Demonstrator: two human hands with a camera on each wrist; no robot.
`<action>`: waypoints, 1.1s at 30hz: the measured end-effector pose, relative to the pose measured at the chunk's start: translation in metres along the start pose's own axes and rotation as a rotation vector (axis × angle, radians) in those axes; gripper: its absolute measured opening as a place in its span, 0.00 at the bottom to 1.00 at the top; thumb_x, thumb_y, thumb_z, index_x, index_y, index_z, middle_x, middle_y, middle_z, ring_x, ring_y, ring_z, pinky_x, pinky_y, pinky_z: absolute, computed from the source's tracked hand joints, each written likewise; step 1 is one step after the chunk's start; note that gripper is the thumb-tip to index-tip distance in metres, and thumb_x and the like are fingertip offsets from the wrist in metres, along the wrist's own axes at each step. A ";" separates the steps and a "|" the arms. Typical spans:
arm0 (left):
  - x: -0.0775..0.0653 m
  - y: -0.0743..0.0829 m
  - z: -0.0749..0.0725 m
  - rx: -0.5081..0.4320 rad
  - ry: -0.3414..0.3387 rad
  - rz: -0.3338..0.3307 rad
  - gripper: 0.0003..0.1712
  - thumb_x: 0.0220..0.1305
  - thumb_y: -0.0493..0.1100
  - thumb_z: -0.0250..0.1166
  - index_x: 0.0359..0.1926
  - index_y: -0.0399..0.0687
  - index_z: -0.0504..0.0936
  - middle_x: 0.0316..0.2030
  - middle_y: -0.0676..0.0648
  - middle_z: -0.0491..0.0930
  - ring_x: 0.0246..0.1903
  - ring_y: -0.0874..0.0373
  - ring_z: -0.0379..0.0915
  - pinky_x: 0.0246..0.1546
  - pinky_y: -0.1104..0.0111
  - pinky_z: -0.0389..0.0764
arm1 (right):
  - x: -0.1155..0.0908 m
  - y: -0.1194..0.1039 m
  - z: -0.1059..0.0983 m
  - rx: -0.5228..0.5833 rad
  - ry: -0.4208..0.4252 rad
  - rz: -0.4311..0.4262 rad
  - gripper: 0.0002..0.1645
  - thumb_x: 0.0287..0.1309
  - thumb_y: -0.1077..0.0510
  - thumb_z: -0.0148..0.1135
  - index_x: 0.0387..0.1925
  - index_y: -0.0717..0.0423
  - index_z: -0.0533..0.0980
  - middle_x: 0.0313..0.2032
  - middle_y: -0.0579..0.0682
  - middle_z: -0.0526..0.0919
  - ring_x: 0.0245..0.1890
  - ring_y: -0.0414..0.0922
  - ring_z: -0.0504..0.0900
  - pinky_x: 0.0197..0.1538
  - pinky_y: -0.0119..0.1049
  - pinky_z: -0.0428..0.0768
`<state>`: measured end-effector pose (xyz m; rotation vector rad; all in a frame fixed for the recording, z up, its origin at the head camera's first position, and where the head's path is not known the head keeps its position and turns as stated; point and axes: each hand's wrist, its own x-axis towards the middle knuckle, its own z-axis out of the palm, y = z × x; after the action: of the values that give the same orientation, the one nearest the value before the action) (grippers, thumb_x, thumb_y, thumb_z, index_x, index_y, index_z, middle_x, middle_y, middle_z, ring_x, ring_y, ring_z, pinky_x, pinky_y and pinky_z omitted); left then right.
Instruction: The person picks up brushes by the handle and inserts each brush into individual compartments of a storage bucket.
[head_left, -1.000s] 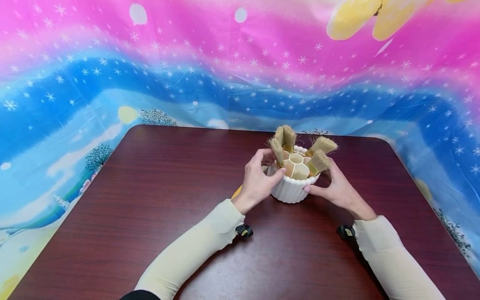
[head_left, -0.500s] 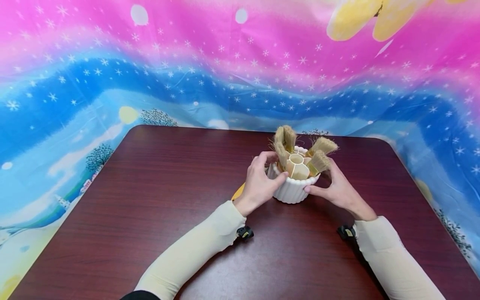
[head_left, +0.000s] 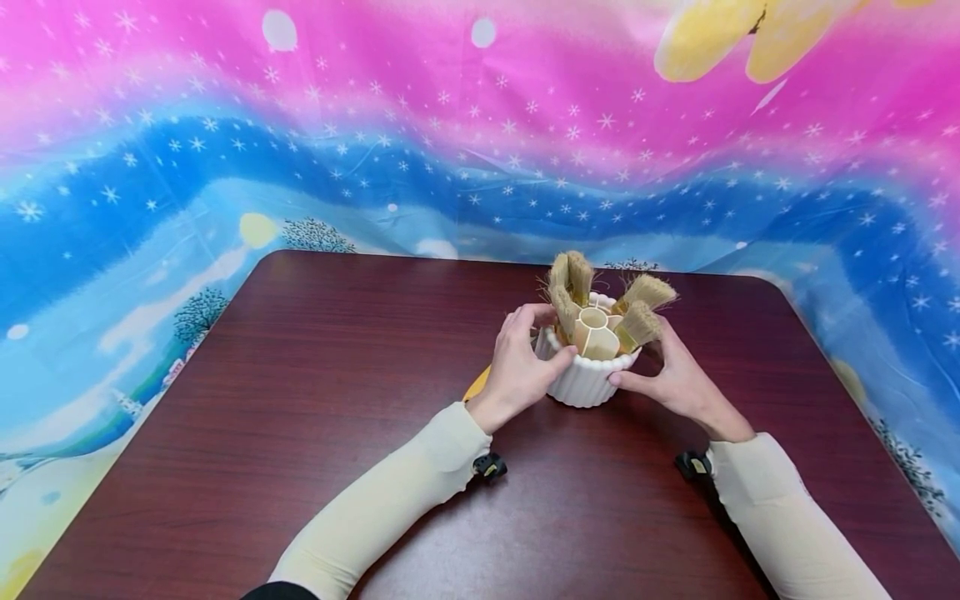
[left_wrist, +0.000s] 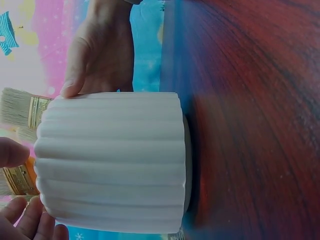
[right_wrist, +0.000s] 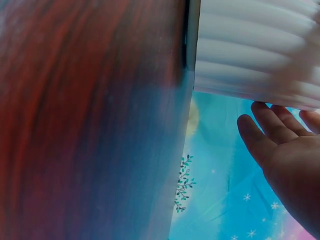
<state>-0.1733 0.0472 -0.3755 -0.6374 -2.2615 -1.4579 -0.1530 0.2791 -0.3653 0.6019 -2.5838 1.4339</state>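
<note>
A white ribbed tub (head_left: 585, 385) with a beaded rim stands on the table, its inside divided into slots around a round middle. Several paintbrushes (head_left: 643, 325) stand in it, bristles up. At its left side my left hand (head_left: 517, 358) has its thumb by the front rim and its fingers further back, around the edges of one paintbrush (left_wrist: 20, 181) with a brass-coloured ferrule. My right hand (head_left: 671, 375) holds the tub's right side, thumb at the front rim. In the right wrist view its fingertips (right_wrist: 260, 106) touch the ribbed wall.
A yellow object (head_left: 474, 385) lies mostly hidden behind my left wrist. The dark red wooden table (head_left: 322, 350) reaches back to a patterned cloth backdrop (head_left: 420, 200). Small black devices (head_left: 490, 466) are strapped at both wrists.
The paintbrush at my left hand has turned its flat side more into view and shifted slightly right, with that hand. My right hand and the tub stay in place.
</note>
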 end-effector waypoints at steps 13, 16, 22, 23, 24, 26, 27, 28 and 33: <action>-0.001 -0.003 -0.004 -0.016 -0.011 0.005 0.29 0.49 0.43 0.72 0.53 0.44 0.74 0.48 0.48 0.77 0.48 0.52 0.71 0.49 0.65 0.69 | 0.002 0.004 0.001 0.006 0.007 -0.051 0.53 0.41 0.70 0.75 0.66 0.65 0.55 0.59 0.60 0.72 0.57 0.32 0.69 0.58 0.25 0.66; -0.001 -0.003 -0.006 -0.017 -0.017 -0.002 0.29 0.49 0.42 0.72 0.53 0.44 0.74 0.49 0.48 0.76 0.47 0.53 0.71 0.48 0.64 0.71 | 0.002 0.006 0.000 0.003 0.008 -0.054 0.53 0.40 0.70 0.75 0.66 0.66 0.55 0.59 0.61 0.72 0.57 0.32 0.69 0.58 0.24 0.66; -0.002 -0.004 -0.009 0.008 -0.012 0.010 0.29 0.48 0.43 0.73 0.53 0.44 0.74 0.48 0.49 0.76 0.48 0.58 0.69 0.49 0.64 0.69 | 0.002 0.005 0.000 0.004 0.005 -0.052 0.53 0.41 0.70 0.75 0.66 0.66 0.55 0.59 0.61 0.72 0.57 0.32 0.69 0.58 0.24 0.66; -0.002 -0.004 -0.010 0.008 -0.010 0.012 0.29 0.48 0.42 0.73 0.52 0.44 0.74 0.47 0.49 0.76 0.48 0.58 0.69 0.49 0.64 0.70 | 0.002 0.005 0.000 0.003 0.005 -0.052 0.53 0.41 0.70 0.75 0.66 0.66 0.55 0.59 0.61 0.72 0.57 0.32 0.69 0.58 0.24 0.66; -0.002 -0.004 -0.010 0.006 -0.009 0.012 0.29 0.48 0.41 0.73 0.52 0.43 0.74 0.47 0.48 0.76 0.48 0.57 0.69 0.48 0.65 0.71 | 0.002 0.005 0.000 0.002 0.006 -0.051 0.53 0.41 0.70 0.75 0.66 0.66 0.55 0.59 0.61 0.71 0.57 0.32 0.69 0.58 0.23 0.66; -0.001 -0.005 -0.011 -0.003 -0.005 0.013 0.28 0.48 0.40 0.73 0.52 0.42 0.75 0.46 0.47 0.76 0.48 0.57 0.70 0.47 0.65 0.73 | 0.001 0.005 0.000 -0.001 0.007 -0.049 0.53 0.41 0.70 0.75 0.66 0.66 0.55 0.60 0.61 0.71 0.57 0.32 0.69 0.57 0.23 0.65; -0.001 -0.005 -0.011 -0.008 -0.002 0.015 0.28 0.48 0.39 0.72 0.51 0.41 0.75 0.46 0.46 0.76 0.47 0.56 0.70 0.47 0.64 0.74 | 0.001 0.005 0.000 -0.004 0.008 -0.048 0.53 0.41 0.69 0.75 0.66 0.66 0.54 0.60 0.61 0.71 0.57 0.32 0.69 0.57 0.23 0.65; -0.001 -0.005 -0.012 -0.013 0.002 0.018 0.27 0.48 0.39 0.72 0.51 0.40 0.75 0.45 0.46 0.76 0.47 0.56 0.70 0.46 0.63 0.74 | 0.002 0.005 0.000 -0.005 0.008 -0.047 0.53 0.41 0.69 0.75 0.66 0.66 0.55 0.60 0.61 0.71 0.57 0.32 0.69 0.57 0.23 0.65; 0.001 -0.006 -0.015 -0.023 0.028 0.018 0.26 0.47 0.38 0.72 0.50 0.39 0.76 0.44 0.46 0.76 0.46 0.56 0.72 0.46 0.63 0.74 | 0.002 0.004 -0.001 -0.009 0.008 -0.038 0.53 0.41 0.69 0.75 0.67 0.66 0.55 0.60 0.60 0.71 0.57 0.31 0.68 0.57 0.22 0.65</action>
<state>-0.1765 0.0318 -0.3733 -0.6384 -2.2153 -1.4771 -0.1561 0.2810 -0.3675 0.6392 -2.5564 1.4095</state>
